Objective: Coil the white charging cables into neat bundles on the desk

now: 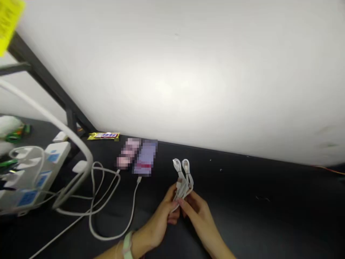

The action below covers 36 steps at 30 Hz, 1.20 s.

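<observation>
Two bundled white cables (183, 183) are held up over the black table, their looped ends pointing away from me. My left hand (166, 212) is closed round the lower left part of the bundles, with a pale green band on the wrist. From the right, my right hand (198, 212) pinches the same bundles, its thumb near the left thumb. A metal plug end shows among the loops. The lower ends of the cables are partly hidden by the fingers.
Two blurred phones (145, 158) lie plugged into white cords (132, 212) left of my hands. A yellow snack wrapper (104, 136) lies by the wall. At the far left are a white power strip (58, 153) and a dark metal frame (48, 84). The black table (256, 223) meets a white wall.
</observation>
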### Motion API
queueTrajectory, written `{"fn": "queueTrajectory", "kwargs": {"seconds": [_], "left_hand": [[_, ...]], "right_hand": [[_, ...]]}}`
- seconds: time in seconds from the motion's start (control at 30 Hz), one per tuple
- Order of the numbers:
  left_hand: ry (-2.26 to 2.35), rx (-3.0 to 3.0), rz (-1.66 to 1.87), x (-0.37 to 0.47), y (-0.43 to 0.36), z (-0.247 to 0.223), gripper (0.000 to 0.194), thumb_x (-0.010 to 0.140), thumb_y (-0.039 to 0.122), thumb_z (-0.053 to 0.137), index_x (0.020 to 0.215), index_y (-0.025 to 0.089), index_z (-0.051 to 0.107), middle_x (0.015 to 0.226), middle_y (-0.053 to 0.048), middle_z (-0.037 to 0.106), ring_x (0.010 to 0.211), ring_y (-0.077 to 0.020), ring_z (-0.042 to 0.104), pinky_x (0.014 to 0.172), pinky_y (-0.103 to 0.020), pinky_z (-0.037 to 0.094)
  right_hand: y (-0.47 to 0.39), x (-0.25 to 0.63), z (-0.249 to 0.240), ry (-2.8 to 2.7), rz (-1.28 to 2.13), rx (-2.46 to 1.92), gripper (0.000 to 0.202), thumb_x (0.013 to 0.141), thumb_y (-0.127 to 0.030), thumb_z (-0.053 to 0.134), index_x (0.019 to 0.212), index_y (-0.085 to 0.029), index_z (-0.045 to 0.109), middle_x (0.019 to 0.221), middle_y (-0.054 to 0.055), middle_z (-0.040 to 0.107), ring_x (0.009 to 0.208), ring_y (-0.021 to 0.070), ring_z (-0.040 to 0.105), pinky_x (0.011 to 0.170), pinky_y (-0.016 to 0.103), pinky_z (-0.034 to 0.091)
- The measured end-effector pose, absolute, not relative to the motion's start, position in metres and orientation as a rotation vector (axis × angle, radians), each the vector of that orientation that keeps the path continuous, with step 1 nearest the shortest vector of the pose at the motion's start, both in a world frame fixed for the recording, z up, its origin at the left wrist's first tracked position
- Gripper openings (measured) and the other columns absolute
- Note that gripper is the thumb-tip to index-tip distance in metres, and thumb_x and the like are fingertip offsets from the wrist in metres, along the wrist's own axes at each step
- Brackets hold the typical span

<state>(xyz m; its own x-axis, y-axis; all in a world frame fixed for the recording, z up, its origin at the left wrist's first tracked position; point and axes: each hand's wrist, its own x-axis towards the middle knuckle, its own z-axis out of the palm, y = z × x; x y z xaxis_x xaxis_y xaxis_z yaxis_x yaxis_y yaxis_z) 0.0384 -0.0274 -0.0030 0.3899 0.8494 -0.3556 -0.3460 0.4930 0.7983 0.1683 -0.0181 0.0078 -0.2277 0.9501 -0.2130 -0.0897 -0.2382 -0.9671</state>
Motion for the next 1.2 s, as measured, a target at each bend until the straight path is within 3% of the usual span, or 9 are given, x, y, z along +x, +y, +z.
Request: {"fn": "queueTrajectory", "kwargs": {"seconds": [0.17, 0.47, 0.77, 0.9, 1.07, 1.2], "left_hand": [[0.867, 0.808, 0.8, 0.034, -0.03, 0.007, 0.059, 0.083, 0.025, 0.049, 0.138, 0.028, 0.028, 0.075, 0.004, 0.043, 0.055, -0.0064, 0.029, 0.049, -0.019, 0.021], [0.973, 0.995, 0.785, 0.034, -0.031, 0.007, 0.046, 0.093, 0.04, 0.038, 0.133, 0.018, 0.034, 0.065, 0.005, 0.039, 0.052, -0.0079, 0.031, 0.047, -0.02, 0.024], [1.002, 0.95, 0.777, 0.036, -0.028, 0.006, 0.042, 0.092, 0.04, 0.037, 0.128, 0.016, 0.036, 0.055, 0.009, 0.03, 0.046, -0.0075, 0.024, 0.043, -0.021, 0.018], [0.884, 0.832, 0.824, 0.038, -0.029, 0.004, 0.037, 0.09, 0.04, 0.042, 0.119, 0.017, 0.039, 0.058, 0.009, 0.028, 0.046, -0.0062, 0.021, 0.042, -0.02, 0.015], [0.808, 0.67, 0.908, 0.046, -0.028, -0.007, 0.037, 0.087, 0.054, 0.04, 0.098, 0.019, 0.044, 0.059, 0.009, 0.03, 0.042, -0.0038, 0.02, 0.041, -0.019, 0.012], [0.781, 0.505, 0.943, 0.05, -0.027, -0.008, 0.043, 0.081, 0.062, 0.046, 0.08, 0.019, 0.043, 0.053, 0.01, 0.029, 0.038, -0.0025, 0.017, 0.04, -0.019, 0.012]], "right_hand": [[-0.016, 0.171, 0.009, -1.081, 1.695, -1.151, 0.035, 0.077, -0.044, 0.067, 0.099, -0.016, 0.065, 0.074, 0.002, 0.062, 0.06, 0.0107, 0.048, 0.052, 0.02, 0.038], [-0.013, 0.174, 0.007, -1.135, 1.704, -1.162, 0.031, 0.077, -0.043, 0.067, 0.088, -0.015, 0.067, 0.072, 0.002, 0.06, 0.057, 0.0107, 0.046, 0.052, 0.022, 0.037], [-0.011, 0.174, 0.003, -1.192, 1.637, -1.238, 0.034, 0.076, -0.047, 0.066, 0.085, -0.014, 0.07, 0.063, 0.0, 0.058, 0.05, 0.0087, 0.04, 0.048, 0.022, 0.033], [-0.012, 0.174, 0.002, -1.277, 1.479, -1.305, 0.03, 0.079, -0.044, 0.063, 0.076, -0.015, 0.069, 0.059, 0.0, 0.056, 0.049, 0.0106, 0.043, 0.048, 0.023, 0.033], [-0.017, 0.173, 0.008, -1.519, 1.102, -1.269, 0.023, 0.088, -0.03, 0.054, 0.071, -0.018, 0.065, 0.071, 0.004, 0.062, 0.068, 0.0173, 0.058, 0.064, 0.028, 0.044], [-0.02, 0.174, 0.007, -1.77, 0.777, -1.192, 0.017, 0.09, -0.018, 0.048, 0.078, -0.019, 0.061, 0.074, 0.005, 0.059, 0.071, 0.0179, 0.056, 0.067, 0.03, 0.045]]}}
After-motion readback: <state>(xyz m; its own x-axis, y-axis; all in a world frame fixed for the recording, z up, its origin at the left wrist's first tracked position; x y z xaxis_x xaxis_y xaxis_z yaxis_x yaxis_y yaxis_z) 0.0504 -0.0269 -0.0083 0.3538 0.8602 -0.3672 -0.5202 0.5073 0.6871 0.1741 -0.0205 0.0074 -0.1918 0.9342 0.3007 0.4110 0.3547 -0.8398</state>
